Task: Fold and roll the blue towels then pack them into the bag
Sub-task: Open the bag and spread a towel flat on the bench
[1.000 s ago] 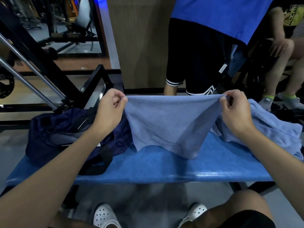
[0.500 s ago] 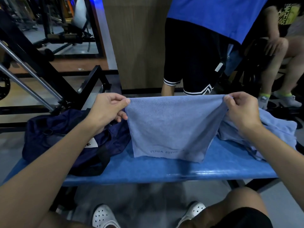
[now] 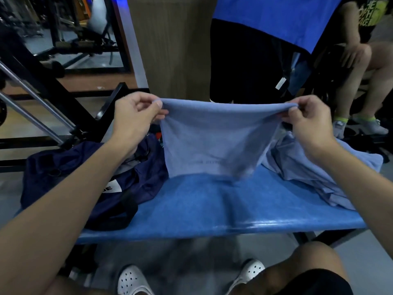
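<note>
A light blue towel [image 3: 212, 139] hangs folded in the air above the blue bench [image 3: 212, 205]. My left hand [image 3: 134, 116] pinches its top left corner. My right hand [image 3: 308, 120] pinches the top right corner. The towel's lower edge hangs just over the bench surface. A dark navy bag [image 3: 85, 177] with a white label lies on the left end of the bench, under my left forearm. More blue towels [image 3: 319, 167] lie in a loose heap on the right end, partly hidden by my right arm.
A person in a blue shirt and black shorts [image 3: 251, 60] stands right behind the bench. Another person sits at the far right [image 3: 361, 71]. Black gym equipment frames [image 3: 53, 92] stand to the left. My knees and white clogs [image 3: 131, 282] are below the bench's front edge.
Both hands have lifted the towel a little higher, and its bottom edge now hangs straighter above the bench. The bag and the towel heap lie where they were.
</note>
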